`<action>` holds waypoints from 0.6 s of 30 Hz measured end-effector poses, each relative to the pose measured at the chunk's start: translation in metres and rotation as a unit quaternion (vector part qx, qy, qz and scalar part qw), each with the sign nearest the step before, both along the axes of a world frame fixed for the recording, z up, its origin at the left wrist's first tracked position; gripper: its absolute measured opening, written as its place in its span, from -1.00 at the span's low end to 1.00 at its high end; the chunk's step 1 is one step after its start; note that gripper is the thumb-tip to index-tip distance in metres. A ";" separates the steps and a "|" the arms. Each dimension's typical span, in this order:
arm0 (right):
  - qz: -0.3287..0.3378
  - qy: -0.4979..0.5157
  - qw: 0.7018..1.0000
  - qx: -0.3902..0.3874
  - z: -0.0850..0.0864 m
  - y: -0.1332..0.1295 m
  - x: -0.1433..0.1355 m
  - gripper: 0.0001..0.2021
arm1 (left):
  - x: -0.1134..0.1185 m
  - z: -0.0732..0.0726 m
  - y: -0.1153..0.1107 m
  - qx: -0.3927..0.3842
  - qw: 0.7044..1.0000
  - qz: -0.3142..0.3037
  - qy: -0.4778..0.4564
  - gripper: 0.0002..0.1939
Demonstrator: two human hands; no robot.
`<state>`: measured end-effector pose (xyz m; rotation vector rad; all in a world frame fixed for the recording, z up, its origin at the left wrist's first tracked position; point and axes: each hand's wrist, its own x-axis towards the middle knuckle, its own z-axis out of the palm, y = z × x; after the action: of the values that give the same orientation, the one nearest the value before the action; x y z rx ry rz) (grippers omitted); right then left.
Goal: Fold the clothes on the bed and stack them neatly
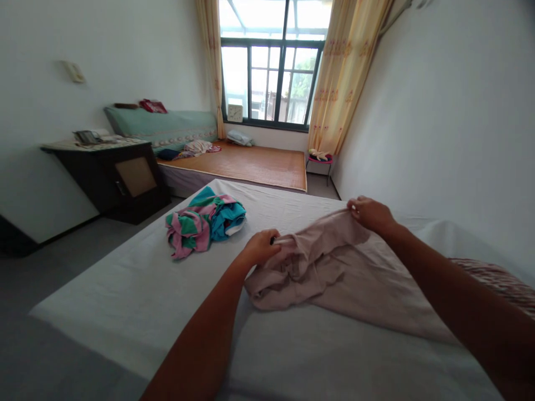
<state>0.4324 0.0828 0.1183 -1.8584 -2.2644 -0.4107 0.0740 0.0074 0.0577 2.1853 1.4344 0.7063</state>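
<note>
A dusty-pink garment (351, 273) lies partly bunched on the white-sheeted bed (137, 312). Its far edge is lifted and stretched between my two hands. My left hand (262, 247) pinches the edge at its left end, fingers closed on the cloth. At the other end, farther back, my right hand (370, 213) grips the same edge between thumb and fingers. The garment's near right part passes beneath my right forearm and is hidden there. To the left of my left hand rests a crumpled pile of pink, green and blue clothes (204, 223).
A striped brownish cloth (493, 284) lies at the right, partly behind my right arm. Beyond the bed stands a second bed with a brown mat (259, 164). A dark cabinet (129, 172) is at the left, and a small stool (320, 158) stands below the curtain (338, 83).
</note>
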 end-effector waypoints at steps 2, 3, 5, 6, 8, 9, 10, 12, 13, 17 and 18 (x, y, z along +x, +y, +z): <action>-0.040 0.096 0.995 0.009 0.017 0.030 -0.027 -0.73 | -0.012 -0.004 0.011 0.023 0.997 0.070 -0.036 -0.91; -0.038 0.143 0.989 -0.003 0.022 0.045 -0.043 -0.72 | -0.018 -0.007 0.017 0.029 0.993 0.100 -0.050 -0.92; -0.014 0.207 0.978 -0.027 0.025 0.072 -0.077 -0.73 | -0.030 -0.016 0.026 0.028 0.986 0.150 -0.069 -0.92; 0.001 0.225 0.974 -0.035 0.022 0.083 -0.094 -0.73 | -0.035 -0.022 0.030 0.026 0.982 0.172 -0.077 -0.91; 0.031 0.243 0.969 -0.040 0.013 0.099 -0.127 -0.71 | -0.045 -0.032 0.036 0.024 0.972 0.217 -0.092 -0.88; 0.049 0.254 0.965 -0.043 0.006 0.104 -0.141 -0.69 | -0.049 -0.035 0.037 0.026 0.966 0.236 -0.102 -0.85; 0.074 0.267 0.959 -0.050 -0.001 0.106 -0.154 -0.67 | -0.052 -0.038 0.038 0.034 0.961 0.251 -0.112 -0.79; 0.137 0.281 0.947 -0.076 -0.014 0.105 -0.171 -0.66 | -0.055 -0.038 0.037 0.064 0.957 0.258 -0.117 -0.68; 0.169 0.280 0.941 -0.092 -0.020 0.102 -0.176 -0.67 | -0.055 -0.036 0.035 0.080 0.959 0.251 -0.108 -0.67; 0.228 0.237 0.929 -0.169 -0.035 0.073 -0.182 -0.73 | -0.052 -0.019 0.023 0.070 0.974 0.212 -0.026 -0.77; 0.233 0.218 0.929 -0.185 -0.037 0.063 -0.183 -0.69 | -0.052 -0.015 0.020 0.052 0.979 0.198 -0.015 -0.74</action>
<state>0.2493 0.1454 0.0815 -1.2838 -2.4452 0.4852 0.0223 0.0278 0.0428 1.9684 1.8788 0.9626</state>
